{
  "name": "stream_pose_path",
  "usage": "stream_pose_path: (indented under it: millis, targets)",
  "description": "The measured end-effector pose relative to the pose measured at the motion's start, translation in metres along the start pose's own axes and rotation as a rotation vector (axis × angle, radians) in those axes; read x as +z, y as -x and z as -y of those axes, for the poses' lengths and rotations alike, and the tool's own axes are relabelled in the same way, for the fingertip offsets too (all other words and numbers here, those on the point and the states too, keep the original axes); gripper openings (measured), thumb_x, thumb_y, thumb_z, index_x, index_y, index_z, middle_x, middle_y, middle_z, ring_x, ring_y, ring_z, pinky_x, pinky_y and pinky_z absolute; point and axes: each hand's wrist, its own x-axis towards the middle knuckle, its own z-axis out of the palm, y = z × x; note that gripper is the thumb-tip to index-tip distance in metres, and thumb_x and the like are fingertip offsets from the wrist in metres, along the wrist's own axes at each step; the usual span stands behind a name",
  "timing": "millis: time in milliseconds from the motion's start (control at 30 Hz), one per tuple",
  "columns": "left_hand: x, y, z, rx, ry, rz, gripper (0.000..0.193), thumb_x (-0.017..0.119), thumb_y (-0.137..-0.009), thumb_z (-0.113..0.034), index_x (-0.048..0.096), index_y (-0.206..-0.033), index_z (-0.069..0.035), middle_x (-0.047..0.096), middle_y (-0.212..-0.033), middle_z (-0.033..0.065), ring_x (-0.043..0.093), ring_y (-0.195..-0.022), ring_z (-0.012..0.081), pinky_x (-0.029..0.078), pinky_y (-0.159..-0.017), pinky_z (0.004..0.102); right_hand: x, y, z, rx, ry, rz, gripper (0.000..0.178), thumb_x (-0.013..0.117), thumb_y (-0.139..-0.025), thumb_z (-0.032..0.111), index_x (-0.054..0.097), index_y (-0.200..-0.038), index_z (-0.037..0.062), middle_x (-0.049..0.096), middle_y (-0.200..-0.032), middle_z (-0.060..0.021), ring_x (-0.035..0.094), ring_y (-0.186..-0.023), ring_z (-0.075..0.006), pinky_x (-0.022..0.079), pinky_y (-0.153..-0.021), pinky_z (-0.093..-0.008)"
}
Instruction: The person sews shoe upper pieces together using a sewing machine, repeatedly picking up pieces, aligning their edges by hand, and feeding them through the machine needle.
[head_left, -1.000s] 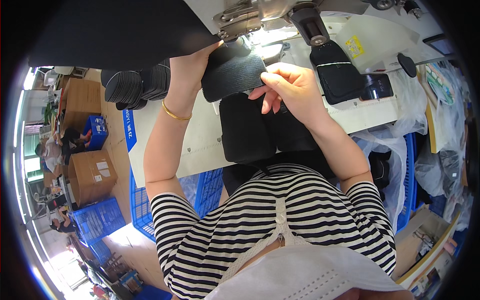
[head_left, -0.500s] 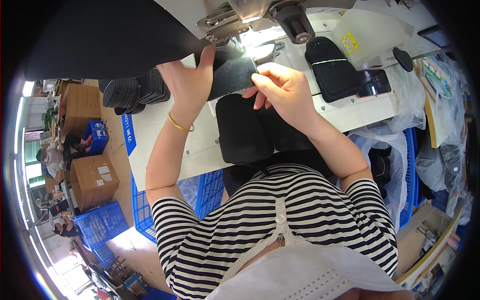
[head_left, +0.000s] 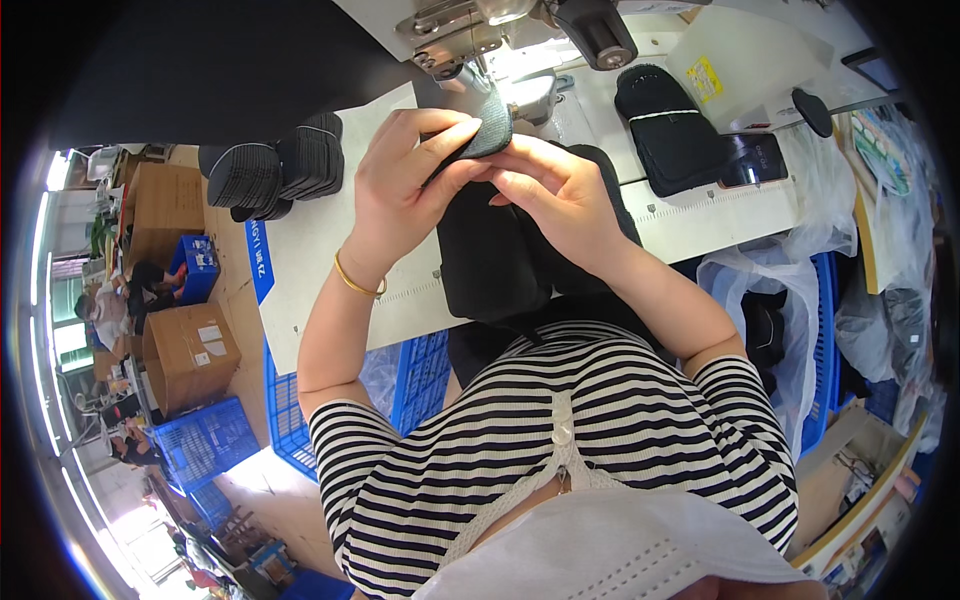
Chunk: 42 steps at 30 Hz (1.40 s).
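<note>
A dark, rounded piece of ribbed fabric is bent up between my two hands, just in front of the lit needle area of a sewing machine. My left hand, with a gold bangle at the wrist, pinches its near left edge between thumb and fingers. On the right side, my right hand grips the lower edge with thumb and fingertips. The two hands almost meet. Below them, black padded fabric pieces lie over the table's near edge; the right one is partly hidden by my hand.
Stacked dark rounded pieces stand at the left of the white table. A tied black bundle and a phone lie on the right. Blue crates and plastic bags flank me below. A black panel overhangs the upper left.
My left hand has come down and right from beside the machine head, and now pinches the fabric's near edge. My right hand has shifted slightly; the fabric has gone from stretched flat to folded upward.
</note>
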Motion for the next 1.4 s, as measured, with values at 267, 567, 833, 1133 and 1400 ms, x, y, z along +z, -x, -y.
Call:
stream_pose_path:
  millis: [267, 567, 833, 1133, 1400]
  targets:
    - [0.001, -0.003, 0.018, -0.188, 0.429, 0.027, 0.034, 0.082, -0.077, -0.012, 0.073, -0.108, -0.002, 0.068, -0.103, 0.0066, 0.064, -0.092, 0.0162, 0.052, -0.083, 0.0285, 0.004, 0.001, 0.0, 0.047, -0.021, 0.02, 0.035, 0.057, -0.099, 0.013, 0.059, -0.13, -0.0022, 0.069, -0.116, -0.0093, 0.067, -0.105, -0.0141, 0.057, -0.082, -0.0277]
    - [0.007, -0.005, -0.019, 0.18, -0.26, -0.061, 0.029, 0.075, -0.07, 0.005, 0.072, -0.099, 0.0, 0.068, -0.097, 0.0109, 0.066, -0.086, 0.0284, 0.055, -0.074, 0.0352, 0.006, 0.005, -0.003, 0.053, -0.022, 0.02, 0.031, 0.054, -0.099, 0.011, 0.061, -0.126, -0.0016, 0.068, -0.112, -0.0078, 0.067, -0.104, -0.0146, 0.058, -0.08, -0.0278]
    - [0.008, -0.002, -0.014, 0.282, -0.306, -0.096, 0.031, 0.075, -0.067, 0.006, 0.074, -0.098, 0.001, 0.07, -0.096, 0.0107, 0.068, -0.088, 0.0263, 0.057, -0.074, 0.0332, 0.016, 0.004, -0.002, 0.064, -0.173, -0.019, 0.03, 0.043, -0.102, 0.011, 0.061, -0.121, -0.0045, 0.066, -0.112, -0.0092, 0.067, -0.103, -0.0161, 0.059, -0.077, -0.028]
    - [0.008, 0.003, -0.004, 0.381, -0.377, -0.076, 0.038, 0.069, -0.063, -0.004, 0.073, -0.101, -0.001, 0.069, -0.1, 0.0082, 0.068, -0.092, 0.0234, 0.059, -0.074, 0.0334, 0.022, 0.005, -0.005, 0.118, -0.257, -0.025, 0.03, 0.043, -0.102, 0.009, 0.059, -0.123, -0.0036, 0.065, -0.114, -0.0091, 0.066, -0.106, -0.0155, 0.058, -0.079, -0.0279]
    - [0.004, 0.001, 0.001, 0.395, -0.392, -0.068, 0.042, 0.069, -0.063, -0.006, 0.073, -0.104, -0.001, 0.069, -0.102, 0.0082, 0.068, -0.094, 0.024, 0.058, -0.074, 0.0334, 0.024, -0.001, -0.002, 0.112, -0.268, 0.012, 0.033, 0.044, -0.103, 0.009, 0.054, -0.129, -0.0073, 0.062, -0.123, -0.0139, 0.063, -0.113, -0.0205, 0.06, -0.081, -0.0345]
